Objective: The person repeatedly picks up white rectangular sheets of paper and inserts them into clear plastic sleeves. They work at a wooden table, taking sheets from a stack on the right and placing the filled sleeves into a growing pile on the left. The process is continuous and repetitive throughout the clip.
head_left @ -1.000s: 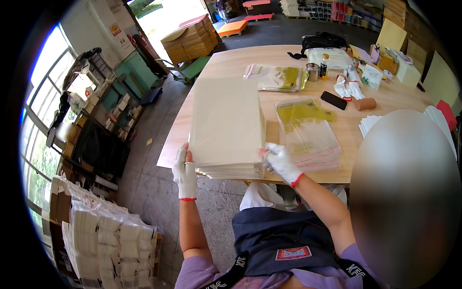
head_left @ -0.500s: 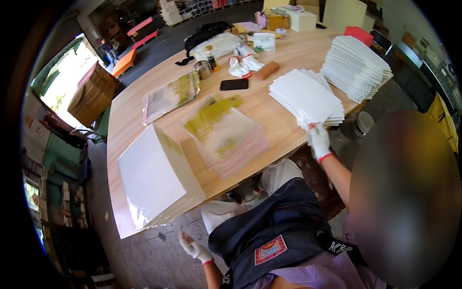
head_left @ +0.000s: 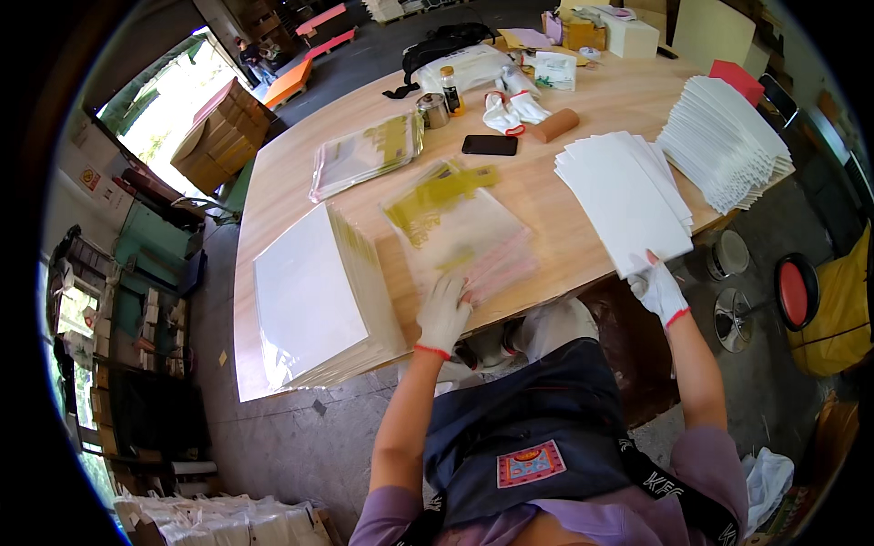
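My right hand [head_left: 660, 293], in a white glove with bare fingertips, grips the near corner of a white card sheet [head_left: 624, 205], thumb on top. That sheet lies over a fanned pile of similar sheets and juts past the table edge. My gloved left hand [head_left: 444, 314] is closed at the near, pinkish edge of a clear plastic bag [head_left: 455, 227] with a gold-yellow print, the top one of a loose pile. Its fingertips are partly hidden. To the left of that hand stands a tall stack of white sheets in clear bags [head_left: 314, 296].
More flat bags [head_left: 364, 159] lie farther back on the wooden table [head_left: 282, 182]. Behind the bags are a black phone [head_left: 490, 145], a metal tin [head_left: 432, 112], a bottle [head_left: 451, 89], spare gloves [head_left: 514, 111] and a brown roll [head_left: 555, 126]. A tall white stack [head_left: 724, 146] stands at right.
My left hand has come up from beside my lap to the plastic bags. My right hand has drawn the top sheet nearer, over the table edge. The view has shifted.
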### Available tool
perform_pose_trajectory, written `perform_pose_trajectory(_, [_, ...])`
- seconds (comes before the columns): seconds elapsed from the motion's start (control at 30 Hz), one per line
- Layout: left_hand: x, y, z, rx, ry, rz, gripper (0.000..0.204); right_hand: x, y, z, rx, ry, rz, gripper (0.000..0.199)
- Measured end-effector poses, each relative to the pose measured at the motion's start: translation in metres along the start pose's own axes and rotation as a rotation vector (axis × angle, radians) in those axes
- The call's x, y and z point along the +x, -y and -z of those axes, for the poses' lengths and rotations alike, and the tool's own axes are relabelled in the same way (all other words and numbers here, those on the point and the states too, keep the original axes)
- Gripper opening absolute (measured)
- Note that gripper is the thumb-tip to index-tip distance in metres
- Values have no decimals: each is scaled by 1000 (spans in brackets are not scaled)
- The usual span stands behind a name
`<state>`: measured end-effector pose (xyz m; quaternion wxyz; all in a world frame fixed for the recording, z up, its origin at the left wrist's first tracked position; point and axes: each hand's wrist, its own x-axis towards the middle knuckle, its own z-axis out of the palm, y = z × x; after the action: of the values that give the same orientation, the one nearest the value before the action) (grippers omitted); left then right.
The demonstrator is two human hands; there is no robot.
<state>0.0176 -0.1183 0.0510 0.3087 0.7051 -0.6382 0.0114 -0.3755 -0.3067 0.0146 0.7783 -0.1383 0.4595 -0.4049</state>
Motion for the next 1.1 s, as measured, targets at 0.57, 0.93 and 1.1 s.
perform_pose_trajectory(0.57, [51, 25, -26, 269, 168, 88, 26, -121, -74, -26, -199, 347, -28, 39])
perform_pose_trajectory(0.93, [37, 30, -14, -280, 49, 134, 30, -83, -118, 2, 93, 260, -61, 28])
perform_pose_trajectory(1.1, [31, 13, -2, -260, 75, 32, 37, -87, -116, -13, 65, 141, -1, 27])
